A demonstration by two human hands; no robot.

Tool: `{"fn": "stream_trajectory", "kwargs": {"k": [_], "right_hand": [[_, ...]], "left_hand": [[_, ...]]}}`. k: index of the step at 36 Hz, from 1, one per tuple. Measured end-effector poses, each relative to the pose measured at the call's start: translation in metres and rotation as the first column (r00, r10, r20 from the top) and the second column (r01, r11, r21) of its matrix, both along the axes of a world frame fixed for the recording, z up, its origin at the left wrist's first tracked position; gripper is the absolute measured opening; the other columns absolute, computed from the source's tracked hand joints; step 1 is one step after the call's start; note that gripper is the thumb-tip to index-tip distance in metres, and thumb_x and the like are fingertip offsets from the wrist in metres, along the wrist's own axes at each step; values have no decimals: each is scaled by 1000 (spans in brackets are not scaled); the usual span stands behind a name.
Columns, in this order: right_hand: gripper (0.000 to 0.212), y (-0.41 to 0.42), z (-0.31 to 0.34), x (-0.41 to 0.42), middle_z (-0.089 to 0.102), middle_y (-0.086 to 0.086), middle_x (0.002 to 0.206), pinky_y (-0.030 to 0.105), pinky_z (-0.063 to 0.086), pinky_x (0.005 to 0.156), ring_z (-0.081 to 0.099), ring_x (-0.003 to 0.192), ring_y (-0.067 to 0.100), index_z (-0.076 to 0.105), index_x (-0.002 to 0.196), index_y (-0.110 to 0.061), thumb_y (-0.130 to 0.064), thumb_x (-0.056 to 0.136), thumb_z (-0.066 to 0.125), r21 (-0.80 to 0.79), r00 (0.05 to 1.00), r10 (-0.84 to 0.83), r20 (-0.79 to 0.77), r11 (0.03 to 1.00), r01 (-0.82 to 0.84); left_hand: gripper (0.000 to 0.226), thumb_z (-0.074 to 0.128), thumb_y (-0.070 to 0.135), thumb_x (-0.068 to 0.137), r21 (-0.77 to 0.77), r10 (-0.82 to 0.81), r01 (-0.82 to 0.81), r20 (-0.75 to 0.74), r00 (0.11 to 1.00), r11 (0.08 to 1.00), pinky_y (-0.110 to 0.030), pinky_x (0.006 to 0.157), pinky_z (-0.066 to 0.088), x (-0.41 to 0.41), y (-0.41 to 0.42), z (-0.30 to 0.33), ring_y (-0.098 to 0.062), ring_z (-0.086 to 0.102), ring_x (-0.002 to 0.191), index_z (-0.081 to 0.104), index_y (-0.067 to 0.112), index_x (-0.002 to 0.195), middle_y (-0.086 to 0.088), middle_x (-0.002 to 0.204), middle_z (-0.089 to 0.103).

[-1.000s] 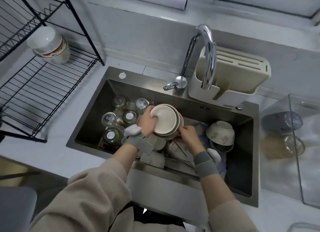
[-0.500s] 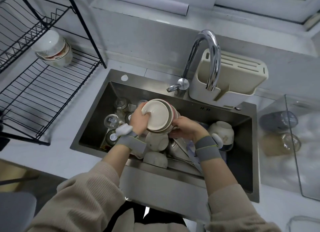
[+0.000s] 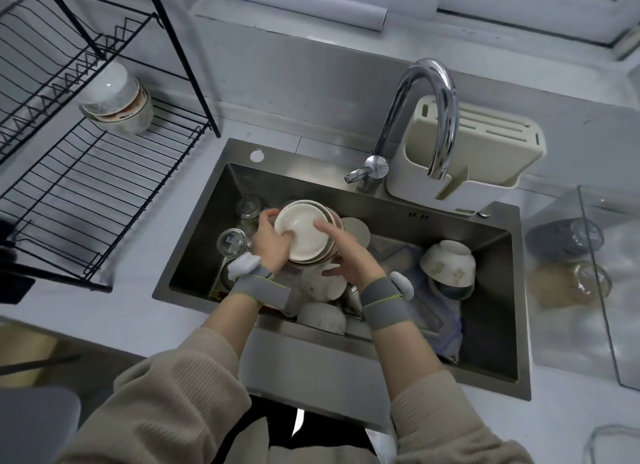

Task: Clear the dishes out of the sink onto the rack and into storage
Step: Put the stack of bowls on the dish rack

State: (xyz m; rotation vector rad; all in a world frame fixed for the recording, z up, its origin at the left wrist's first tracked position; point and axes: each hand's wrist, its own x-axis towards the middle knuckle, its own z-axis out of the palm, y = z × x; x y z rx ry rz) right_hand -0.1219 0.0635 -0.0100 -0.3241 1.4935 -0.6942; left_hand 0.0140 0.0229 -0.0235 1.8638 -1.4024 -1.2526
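Observation:
Above the steel sink I hold a tilted stack of cream plates between both hands. My left hand grips the stack's left rim, thumb on the top plate. My right hand grips the right side, with its fingers lying on the plate's face. Under the stack lie upturned white bowls, several glass jars at the left and a floral bowl at the right. The black wire rack stands left of the sink with stacked bowls on it.
A chrome faucet arches over the sink's back edge, in front of a cream utensil holder. A clear glass container with lidded jars stands at the right. Blue plastic bags lie in the sink's right half.
Both hands have lifted the plate stack up and to the left, and it now tilts more towards me. My right hand's fingers have come onto the top plate's face.

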Motion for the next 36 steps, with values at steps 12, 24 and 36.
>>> {"fn": "stream_trajectory", "kwargs": {"k": [12,24,36], "right_hand": [[39,-23,-11,54,51,20,130,54,47,97,51,117,40,41,128,-8,-22,92,43,-105,908,-43,-418,994,-1],[33,-71,24,105,57,18,122,36,43,89,53,111,37,49,123,-8,-18,92,43,-173,815,82,-574,960,-219],[56,-179,72,209,53,14,133,44,45,100,50,120,37,45,136,-10,-48,94,42,-274,793,248,-556,847,-456]], "left_hand": [[46,58,7,85,57,117,-117,-2,993,992,-40,100,43,22,-3,15,-32,55,115,50,12,130,-13,125,61],[48,49,15,91,-110,188,-186,8,982,976,-33,99,41,81,-40,43,-24,54,119,50,28,137,-1,127,60],[30,43,29,97,-255,492,-469,31,870,846,-36,88,46,176,-111,76,-30,58,106,51,21,124,-4,115,64]]}}
